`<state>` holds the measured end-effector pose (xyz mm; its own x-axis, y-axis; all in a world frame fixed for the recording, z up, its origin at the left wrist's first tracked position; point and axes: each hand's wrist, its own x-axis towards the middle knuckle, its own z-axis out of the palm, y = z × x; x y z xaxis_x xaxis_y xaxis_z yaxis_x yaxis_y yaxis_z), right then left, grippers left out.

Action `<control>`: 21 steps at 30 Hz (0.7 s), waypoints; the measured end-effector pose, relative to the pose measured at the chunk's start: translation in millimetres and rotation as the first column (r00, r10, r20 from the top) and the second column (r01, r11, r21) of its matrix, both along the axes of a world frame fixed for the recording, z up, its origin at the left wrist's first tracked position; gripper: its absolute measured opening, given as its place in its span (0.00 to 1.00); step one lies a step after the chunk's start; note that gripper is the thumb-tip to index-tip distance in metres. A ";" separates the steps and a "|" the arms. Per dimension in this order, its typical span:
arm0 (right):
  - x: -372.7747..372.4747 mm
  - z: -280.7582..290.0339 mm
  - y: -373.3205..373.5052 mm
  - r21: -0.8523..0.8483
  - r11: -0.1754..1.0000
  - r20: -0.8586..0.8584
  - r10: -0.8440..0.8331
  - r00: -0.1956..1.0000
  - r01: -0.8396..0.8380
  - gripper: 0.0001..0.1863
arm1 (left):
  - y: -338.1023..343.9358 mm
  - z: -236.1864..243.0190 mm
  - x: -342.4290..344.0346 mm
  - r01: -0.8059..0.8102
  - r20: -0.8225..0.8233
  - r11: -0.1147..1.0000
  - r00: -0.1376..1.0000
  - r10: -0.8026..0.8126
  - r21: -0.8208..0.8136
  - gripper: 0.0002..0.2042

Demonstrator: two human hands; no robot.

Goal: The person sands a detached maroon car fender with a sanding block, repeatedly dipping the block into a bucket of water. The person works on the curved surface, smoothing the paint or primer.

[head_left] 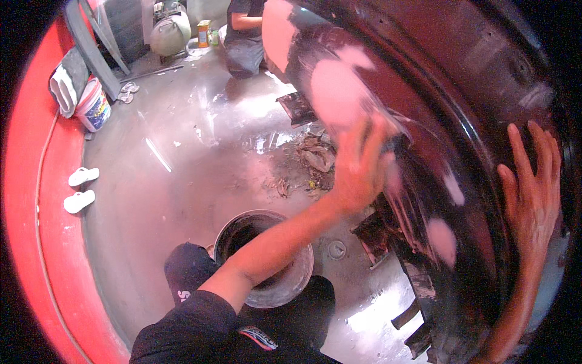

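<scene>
My left hand [362,173] presses on a pinkish filler patch [336,91] on a dark maroon car body panel [418,109]. Its fingers are blurred, and a small dark-edged piece [397,141] shows under their tips; its kind is unclear. Wet, milky streaks run down the panel below that hand. On the right, my right hand [532,182] lies with fingers spread against the dark panel beyond a raised ridge. It holds nothing. Smaller pale patches [441,241] dot the lower panel. Under my left forearm, between my knees, stands a round basin [308,267], its inside partly hidden.
A red wall [30,182] curves along the left, with white slippers [80,202] and a bucket [94,106] beside it. A metal tank [171,33] and a crouching person [245,48] are at the back. Debris [315,155] and metal brackets [296,109] lie near the panel's lower edge.
</scene>
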<state>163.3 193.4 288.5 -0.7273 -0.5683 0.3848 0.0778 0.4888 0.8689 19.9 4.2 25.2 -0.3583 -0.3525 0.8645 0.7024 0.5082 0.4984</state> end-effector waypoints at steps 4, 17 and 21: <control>-0.6 0.6 -4.8 -0.016 0.999 0.008 0.029 1.000 -0.029 0.29 | -50.8 15.9 -60.7 -0.050 -0.021 0.998 0.998 0.051 0.050 0.29; -3.4 -2.7 -3.4 -0.024 0.998 -0.007 0.062 0.998 -0.062 0.30 | -61.5 27.3 -71.7 -0.070 -0.013 0.995 0.997 0.072 0.074 0.30; -6.7 -3.3 -1.4 -0.009 0.996 -0.010 0.088 0.996 -0.089 0.30 | -60.3 33.3 -63.1 -0.052 0.133 0.982 0.991 0.028 0.181 0.27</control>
